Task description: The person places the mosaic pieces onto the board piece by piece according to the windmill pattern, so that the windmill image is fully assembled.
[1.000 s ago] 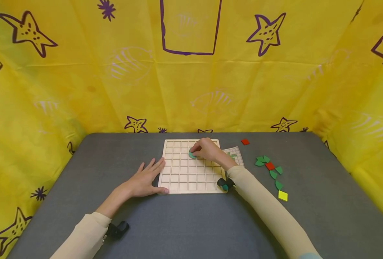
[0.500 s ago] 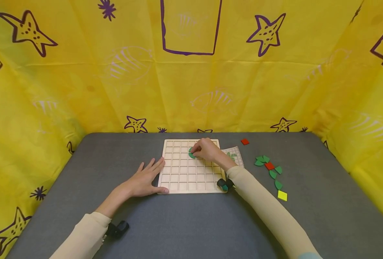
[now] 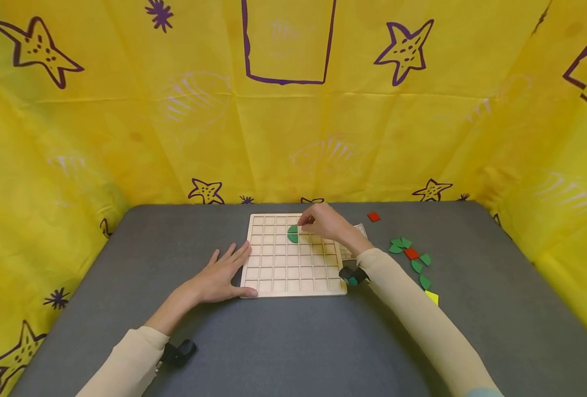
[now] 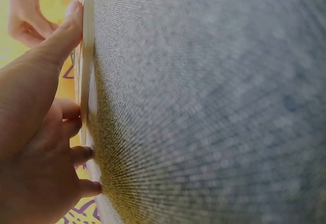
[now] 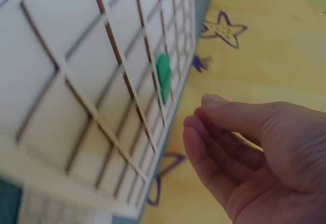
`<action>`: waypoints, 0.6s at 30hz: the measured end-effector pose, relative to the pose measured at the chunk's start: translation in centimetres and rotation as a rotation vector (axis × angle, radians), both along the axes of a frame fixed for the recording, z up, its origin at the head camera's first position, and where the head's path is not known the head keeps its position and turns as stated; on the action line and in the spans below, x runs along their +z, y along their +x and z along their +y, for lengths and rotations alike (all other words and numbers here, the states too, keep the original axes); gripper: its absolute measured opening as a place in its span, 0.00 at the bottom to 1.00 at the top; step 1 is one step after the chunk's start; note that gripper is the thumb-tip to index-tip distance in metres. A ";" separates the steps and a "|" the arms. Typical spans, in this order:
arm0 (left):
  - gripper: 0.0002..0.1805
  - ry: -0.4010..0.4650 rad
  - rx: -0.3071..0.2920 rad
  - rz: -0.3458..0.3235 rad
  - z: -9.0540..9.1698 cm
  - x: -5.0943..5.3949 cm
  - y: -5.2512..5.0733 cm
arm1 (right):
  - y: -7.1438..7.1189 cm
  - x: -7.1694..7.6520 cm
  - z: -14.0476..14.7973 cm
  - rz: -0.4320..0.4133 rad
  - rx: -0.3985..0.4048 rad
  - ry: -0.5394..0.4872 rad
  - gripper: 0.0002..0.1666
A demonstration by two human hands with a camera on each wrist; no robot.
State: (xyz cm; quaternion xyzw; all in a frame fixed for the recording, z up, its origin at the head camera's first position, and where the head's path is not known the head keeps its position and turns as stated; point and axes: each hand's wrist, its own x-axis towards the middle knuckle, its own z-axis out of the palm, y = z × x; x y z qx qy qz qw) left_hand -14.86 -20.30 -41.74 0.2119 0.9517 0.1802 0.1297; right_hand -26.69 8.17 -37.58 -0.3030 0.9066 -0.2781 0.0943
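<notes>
A light wooden grid board (image 3: 279,273) lies on the grey table. Two green quarter-circle pieces (image 3: 292,237) sit in neighbouring cells of its upper part, together making a half disc. My right hand (image 3: 325,221) is above the board just right of them, thumb and fingertips close together; the right wrist view shows nothing between the fingers. My left hand (image 3: 221,278) lies at the board's left side with spread fingers, thumb on the lower left corner and fingertips at the left edge. In the left wrist view the left thumb (image 4: 71,25) touches the board's rim.
A printed grid card (image 3: 347,252) lies partly under my right forearm. Farther right are several loose green pieces (image 3: 417,266), a red square (image 3: 411,253) among them and a yellow square (image 3: 431,298). Another red square (image 3: 374,216) lies near the back edge, before a yellow curtain (image 3: 293,138).
My right hand has let go of the green piece and moved slightly right and up, uncovering both green quarter circles. The left hand stays on the board.
</notes>
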 end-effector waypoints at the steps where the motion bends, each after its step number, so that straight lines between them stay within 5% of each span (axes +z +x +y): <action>1: 0.60 -0.001 0.003 -0.002 0.0 0.0 0.0 | 0.0 0.3 0.4 0.002 0.000 0.004 0.09; 8: 0.61 -0.001 0.003 -0.002 -0.1 0.0 0.1 | 0.0 2.0 3.9 -0.011 -0.016 0.019 0.12; 18: 0.61 -0.002 -0.004 0.003 -0.1 0.0 -0.1 | 0.1 2.6 8.2 -0.051 -0.097 0.001 0.14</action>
